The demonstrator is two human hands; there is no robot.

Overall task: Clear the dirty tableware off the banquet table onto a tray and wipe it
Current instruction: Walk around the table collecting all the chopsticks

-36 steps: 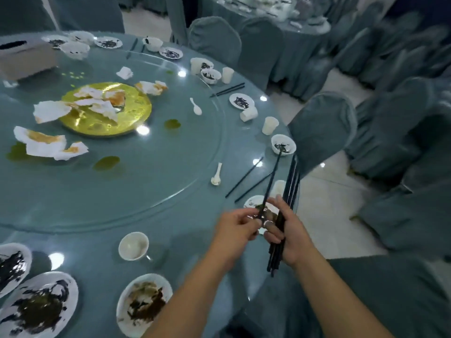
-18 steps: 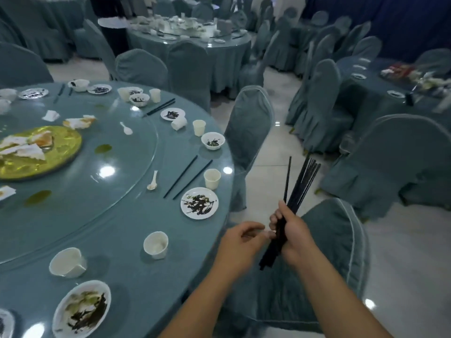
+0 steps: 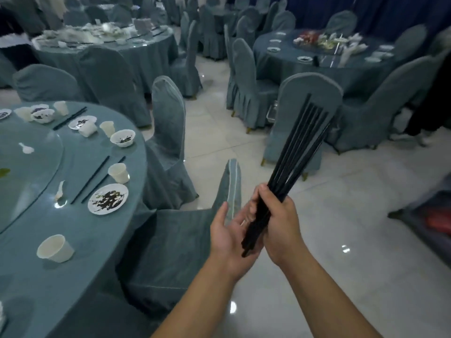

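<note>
A bundle of black chopsticks (image 3: 297, 152) fans up and to the right, held off the table over the floor. The right hand (image 3: 278, 215) grips it near the lower end, fingers wrapped round. The left hand (image 3: 229, 235) lies open, palm up, under the tips. To the left, the table (image 3: 36, 276) holds a smeared plate (image 3: 108, 198), cups (image 3: 55, 248) and a chopstick pair (image 3: 94, 178).
</note>
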